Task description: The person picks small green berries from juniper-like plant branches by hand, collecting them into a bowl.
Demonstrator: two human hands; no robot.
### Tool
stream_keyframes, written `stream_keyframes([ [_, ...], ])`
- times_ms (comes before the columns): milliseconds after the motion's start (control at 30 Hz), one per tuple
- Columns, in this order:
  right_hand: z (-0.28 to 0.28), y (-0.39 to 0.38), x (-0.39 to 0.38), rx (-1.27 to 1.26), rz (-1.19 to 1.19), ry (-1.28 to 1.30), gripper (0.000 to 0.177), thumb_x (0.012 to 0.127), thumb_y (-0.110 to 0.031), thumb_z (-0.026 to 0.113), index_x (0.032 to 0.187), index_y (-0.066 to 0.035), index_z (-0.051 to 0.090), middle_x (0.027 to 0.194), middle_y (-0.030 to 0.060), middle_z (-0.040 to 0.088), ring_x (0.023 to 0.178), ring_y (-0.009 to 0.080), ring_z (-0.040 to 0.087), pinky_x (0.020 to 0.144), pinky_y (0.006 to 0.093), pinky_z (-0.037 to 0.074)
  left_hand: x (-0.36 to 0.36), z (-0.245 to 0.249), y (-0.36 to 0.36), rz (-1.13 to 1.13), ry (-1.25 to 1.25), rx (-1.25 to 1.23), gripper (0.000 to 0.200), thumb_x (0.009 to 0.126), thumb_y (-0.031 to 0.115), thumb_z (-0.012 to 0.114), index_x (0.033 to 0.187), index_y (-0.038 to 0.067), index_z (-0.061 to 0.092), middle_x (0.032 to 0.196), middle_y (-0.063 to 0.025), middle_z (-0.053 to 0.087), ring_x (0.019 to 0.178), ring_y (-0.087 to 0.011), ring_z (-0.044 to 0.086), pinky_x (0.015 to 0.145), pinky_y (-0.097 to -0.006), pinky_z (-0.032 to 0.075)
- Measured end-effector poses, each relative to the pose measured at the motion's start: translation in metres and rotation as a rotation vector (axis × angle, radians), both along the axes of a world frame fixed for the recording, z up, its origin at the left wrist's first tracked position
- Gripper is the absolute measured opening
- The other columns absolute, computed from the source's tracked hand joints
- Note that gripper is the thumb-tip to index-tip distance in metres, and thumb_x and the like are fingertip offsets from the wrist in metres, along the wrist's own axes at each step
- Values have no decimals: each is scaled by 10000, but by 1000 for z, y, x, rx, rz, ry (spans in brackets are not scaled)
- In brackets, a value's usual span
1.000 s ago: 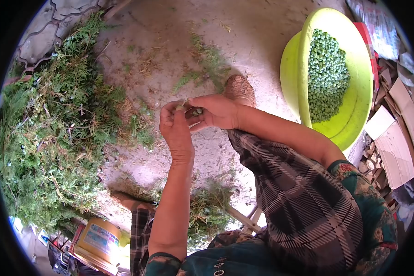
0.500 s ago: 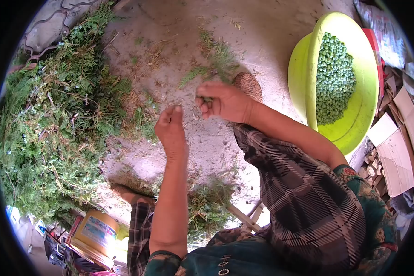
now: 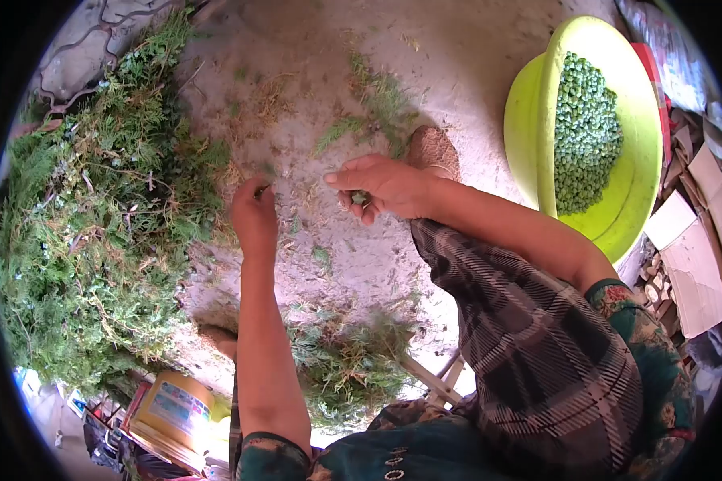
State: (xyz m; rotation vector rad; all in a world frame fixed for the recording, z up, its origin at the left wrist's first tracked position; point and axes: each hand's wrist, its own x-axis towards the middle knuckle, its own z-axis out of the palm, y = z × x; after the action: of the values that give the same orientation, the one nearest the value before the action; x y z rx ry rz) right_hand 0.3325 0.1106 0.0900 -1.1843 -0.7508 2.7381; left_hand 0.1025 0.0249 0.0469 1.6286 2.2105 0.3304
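Observation:
My left hand is closed in a pinch beside the big heap of green conifer branches. Something small and dark shows at its fingertips, too small to name. To its right, my right hand has its lower fingers curled round a few small green berries, with thumb and forefinger stretched toward the left. A lime-green basin stands tilted at the right and holds a mass of similar green berries.
Loose sprigs lie on the bare floor, with more cuttings near my lap. A yellow bucket is at the lower left. Cardboard leans at the right. My foot rests near my right hand.
My left hand has moved left and slightly down, away from my right hand. My right hand has shifted a little downward, its thumb and forefinger now straighter, and the berries show more clearly.

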Motion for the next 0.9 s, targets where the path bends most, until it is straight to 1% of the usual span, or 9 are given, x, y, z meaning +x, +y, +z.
stream_keyframes([
  [67,0,0,-6,58,49,3,267,852,-273,636,856,-23,542,648,45,536,557,148,549,448,311,463,3,13,-4,530,-811,-82,249,808,85,654,1025,12,554,876,-50,577,794,-156,583,639,-301,480],
  [100,0,-3,-9,55,46,1,267,852,-273,636,856,-23,542,648,45,536,557,148,549,448,311,463,8,23,-7,529,-812,-86,249,808,85,654,1025,12,554,876,-50,577,794,-156,583,639,-301,480],
  [167,-1,-1,-17,80,-21,52,240,850,-236,642,896,-23,541,647,50,530,544,134,526,442,288,441,24,44,-8,671,-1260,90,197,861,92,611,1040,36,552,849,-4,565,816,-101,582,659,-232,484],
  [200,0,0,-21,84,-19,54,240,850,-236,642,896,-23,541,647,50,530,544,134,526,442,288,441,31,51,-8,670,-1259,95,197,861,92,611,1040,36,552,849,-4,565,816,-101,582,659,-232,484],
  [300,10,-3,-27,66,-39,128,311,866,-251,631,1018,-17,492,659,33,519,540,110,502,461,259,424,49,68,-9,727,-1410,165,205,866,76,601,1058,26,548,907,-22,563,833,-115,586,697,-245,518],
  [367,20,-6,-29,125,-28,145,357,862,-245,636,1067,-1,474,663,32,516,539,105,500,462,252,421,57,75,-8,673,-1439,206,235,875,68,584,1094,8,527,970,-43,559,853,-121,589,744,-255,540],
  [600,20,-5,-28,233,-33,105,336,862,-208,627,1070,6,472,652,23,507,524,94,487,447,245,407,67,83,-10,792,-1448,157,255,876,90,583,1101,-12,519,978,-74,586,823,-129,603,741,-256,542],
  [667,20,-6,-25,221,-12,87,306,866,-199,615,1049,5,480,653,19,506,520,88,482,439,243,403,67,80,-10,818,-1407,109,238,873,132,594,1065,-2,549,919,-62,600,807,-128,605,722,-259,533],
  [900,14,-6,-19,296,-13,106,286,873,-211,606,1014,11,495,681,24,504,508,83,472,434,237,398,74,82,-8,735,-1365,40,231,869,165,609,1033,7,576,904,-57,620,802,-129,602,711,-254,516],
])
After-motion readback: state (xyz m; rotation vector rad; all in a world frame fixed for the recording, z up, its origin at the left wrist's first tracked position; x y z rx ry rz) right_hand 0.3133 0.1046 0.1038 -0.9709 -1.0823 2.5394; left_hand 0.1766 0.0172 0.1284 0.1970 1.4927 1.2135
